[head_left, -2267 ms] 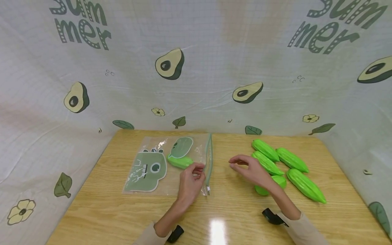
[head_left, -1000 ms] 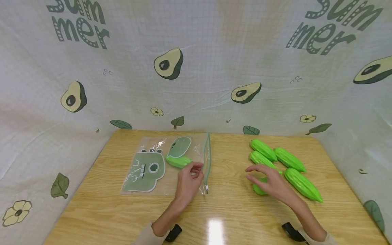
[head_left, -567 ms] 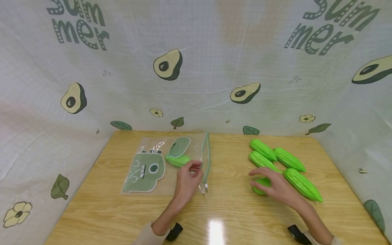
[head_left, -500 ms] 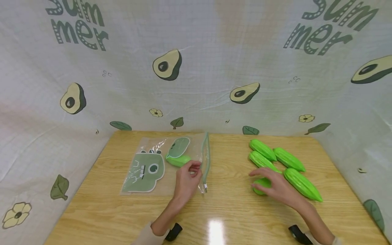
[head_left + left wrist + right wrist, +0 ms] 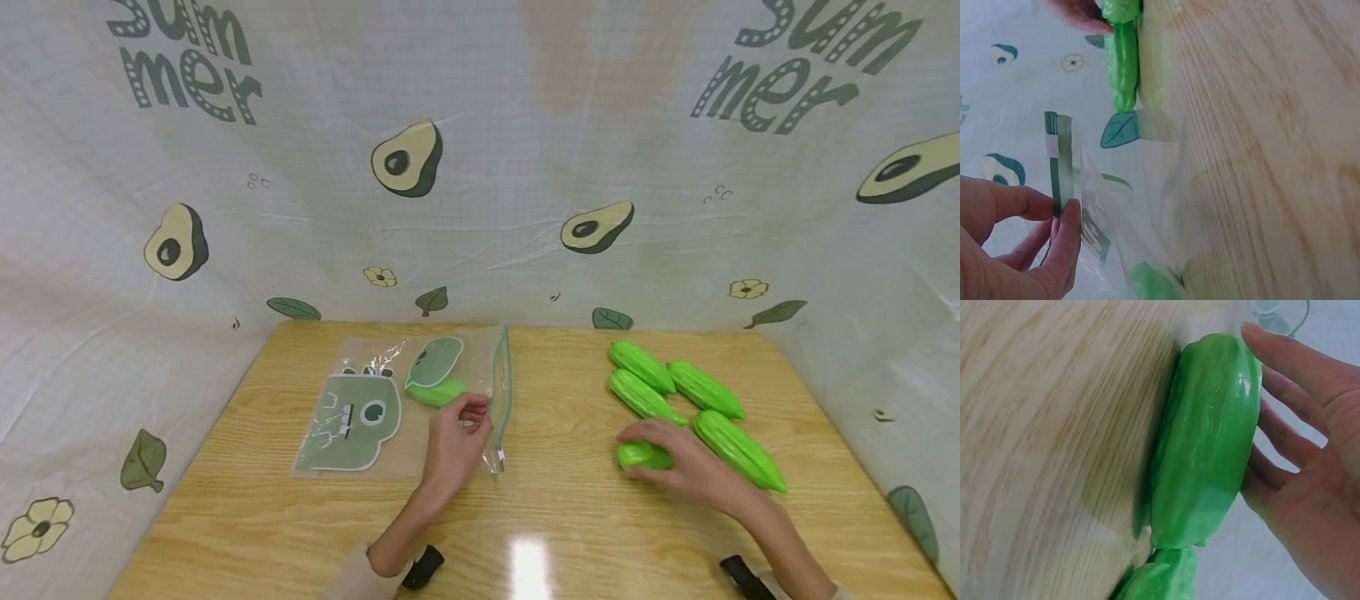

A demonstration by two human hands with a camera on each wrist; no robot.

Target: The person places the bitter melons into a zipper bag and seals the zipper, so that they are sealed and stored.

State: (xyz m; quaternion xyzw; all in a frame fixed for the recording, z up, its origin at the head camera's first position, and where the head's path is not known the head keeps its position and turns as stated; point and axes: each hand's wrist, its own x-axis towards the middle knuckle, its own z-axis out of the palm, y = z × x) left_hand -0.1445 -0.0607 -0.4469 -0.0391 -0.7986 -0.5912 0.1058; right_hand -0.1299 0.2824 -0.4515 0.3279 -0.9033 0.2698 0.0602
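Note:
A clear plastic zip bag [image 5: 348, 425] with green cartoon prints lies on the left of the table, its zip edge facing right. Inside it is one bright green, ridged bitter melon [image 5: 438, 394]. My left hand [image 5: 453, 437] pinches the bag's mouth between thumb and fingers, close by the green zip strip [image 5: 1055, 169] and its white slider. On the right, my right hand [image 5: 686, 467] has its thumb and fingers round a bitter melon [image 5: 1204, 437], which is at the tabletop. The palm side of that melon is hidden in the head view.
Several more bitter melons lie just behind and right of my right hand, among them one at the back [image 5: 641, 367] and one at the right [image 5: 738, 450]. A cloth [image 5: 480, 208] printed with avocados rises around the wooden table [image 5: 555, 517].
My right hand has moved right and toward me from near the bag, then its fingers have closed round the nearest bitter melon. The left hand stays pinching the bag's mouth.

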